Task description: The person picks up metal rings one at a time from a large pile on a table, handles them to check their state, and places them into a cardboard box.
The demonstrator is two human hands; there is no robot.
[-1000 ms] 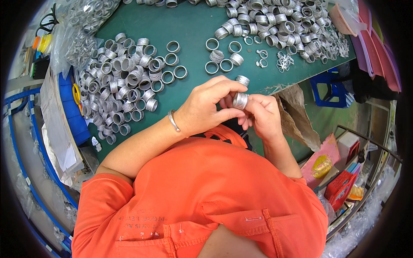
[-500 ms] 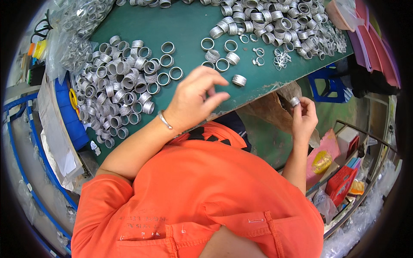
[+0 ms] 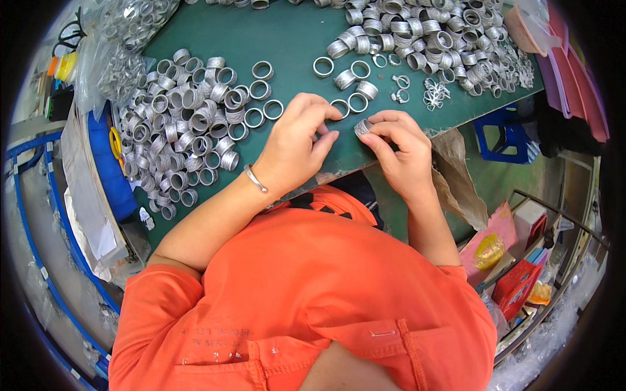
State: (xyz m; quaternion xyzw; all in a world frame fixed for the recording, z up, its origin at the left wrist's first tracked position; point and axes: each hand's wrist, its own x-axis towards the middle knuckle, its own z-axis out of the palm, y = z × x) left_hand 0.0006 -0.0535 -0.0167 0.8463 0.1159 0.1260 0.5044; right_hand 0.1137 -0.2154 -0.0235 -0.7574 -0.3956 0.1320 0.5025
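My right hand is over the table's front edge and pinches a silver metal ring between thumb and fingertips. To its left, my left hand hovers over the green table, fingers bent and thumb apart from the index finger, with nothing visible in it. Just beyond both hands lie several loose rings, some flat and some on their sides. A large heap of similar wide rings spreads to the left of my left hand, with a few flat ones at its right side.
Another ring heap covers the far right, beside small thin rings and a cluster of small silver pieces. Plastic bags of rings stand far left, near a blue bin. Brown paper hangs below the front edge; a blue stool stands right.
My right hand has come from right of the table edge to the left, near my left hand. The single ring lying at the front no longer shows separately. My left hand barely moved.
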